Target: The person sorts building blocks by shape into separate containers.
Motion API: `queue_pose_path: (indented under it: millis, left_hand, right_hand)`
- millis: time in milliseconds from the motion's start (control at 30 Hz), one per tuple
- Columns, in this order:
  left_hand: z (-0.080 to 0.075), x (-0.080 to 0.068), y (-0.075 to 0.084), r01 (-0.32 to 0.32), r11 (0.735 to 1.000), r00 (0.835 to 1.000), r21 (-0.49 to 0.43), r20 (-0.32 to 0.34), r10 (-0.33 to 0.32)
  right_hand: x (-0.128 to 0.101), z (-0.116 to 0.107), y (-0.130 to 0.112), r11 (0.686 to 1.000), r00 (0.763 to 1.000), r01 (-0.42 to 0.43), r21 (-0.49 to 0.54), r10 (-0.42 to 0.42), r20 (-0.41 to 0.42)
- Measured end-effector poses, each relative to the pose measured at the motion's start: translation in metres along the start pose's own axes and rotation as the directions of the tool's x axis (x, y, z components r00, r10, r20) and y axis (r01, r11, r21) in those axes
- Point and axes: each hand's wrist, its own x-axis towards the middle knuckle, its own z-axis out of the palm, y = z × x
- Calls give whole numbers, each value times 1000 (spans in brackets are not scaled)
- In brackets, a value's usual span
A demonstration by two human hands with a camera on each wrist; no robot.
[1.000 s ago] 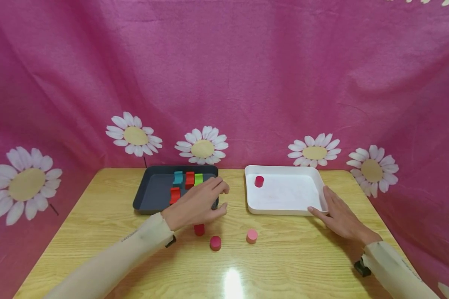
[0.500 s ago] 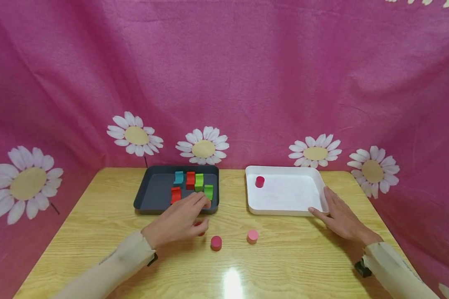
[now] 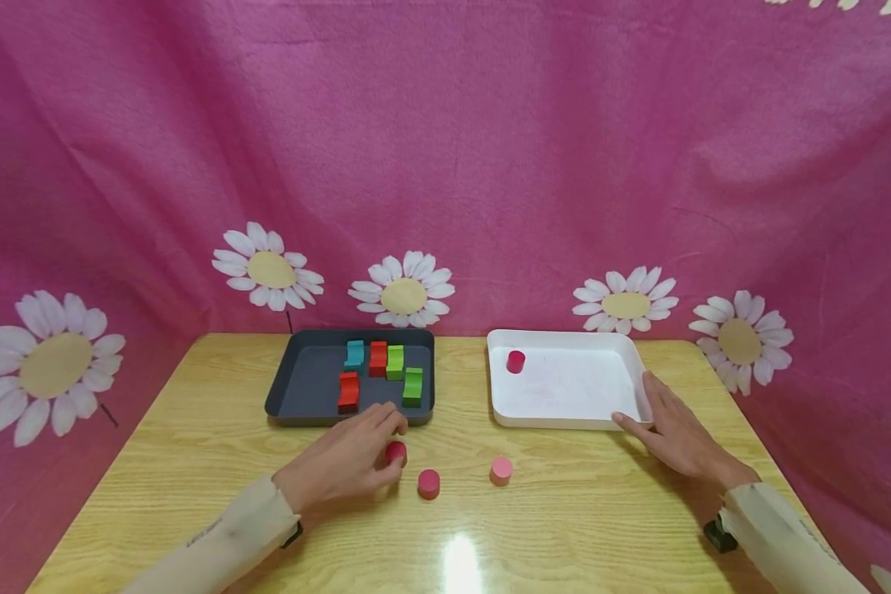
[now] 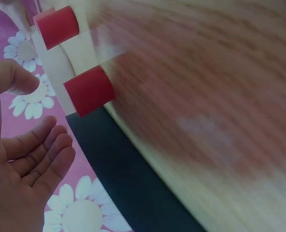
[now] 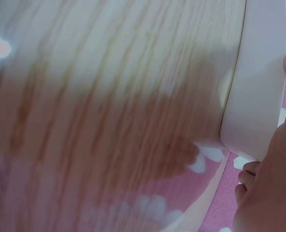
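My left hand (image 3: 345,460) is low over the table, thumb and fingers spread around a dark red cylinder block (image 3: 396,453). In the left wrist view a gap shows between the thumb (image 4: 24,82) and the fingers, with the cylinder beyond them. A second crimson cylinder (image 3: 429,484) stands to the right of this hand, and a pink cylinder (image 3: 501,471) farther right. My right hand (image 3: 679,433) rests at the near right corner of the white tray (image 3: 557,421), thumb on the front rim and fingers along the right wall. One crimson cylinder (image 3: 516,361) stands in that tray.
A dark grey tray (image 3: 297,396) stands at the back left. Inside it are blocks with curved notches: a teal block (image 3: 354,353), red blocks (image 3: 349,391) and green blocks (image 3: 412,386). A pink floral cloth (image 3: 490,165) hangs behind the wooden table (image 3: 549,536).
My left hand has moved back from the dark tray's right side, left and toward me, down to the dark red cylinder. The right hand has stayed at the white tray.
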Motion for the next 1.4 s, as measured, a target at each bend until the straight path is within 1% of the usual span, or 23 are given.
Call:
queue_pose_path:
  millis: [133,233,500,767,900,1200,1400]
  left_hand:
    - [3,-2,0,32,999,999,-19,43,-31]
    - [5,-2,-1,43,999,997,-22,65,-41]
    - [7,0,-2,23,1000,998,16,58,-24]
    - [9,6,-2,20,999,997,50,75,-23]
    - [9,8,-2,29,998,996,53,88,-34]
    - [9,1,-1,52,997,991,50,122,-58]
    - [10,-6,-1,50,998,993,49,107,-55]
  right_hand:
    - [0,0,0,1000,1000,-1,-2,1,-1]
    - [1,1,1,1000,1000,-3,-3,3,-3]
    - [0,2,2,1000,1000,-9,-4,9,-2]
    - [0,2,2,1000,1000,-14,-5,13,-1]
    - [1,1,3,1000,1000,-8,-4,8,-4]
    - [0,3,3,1000,1000,-2,1,2,-7]
    - [0,2,3,1000,1000,-6,3,6,-7]
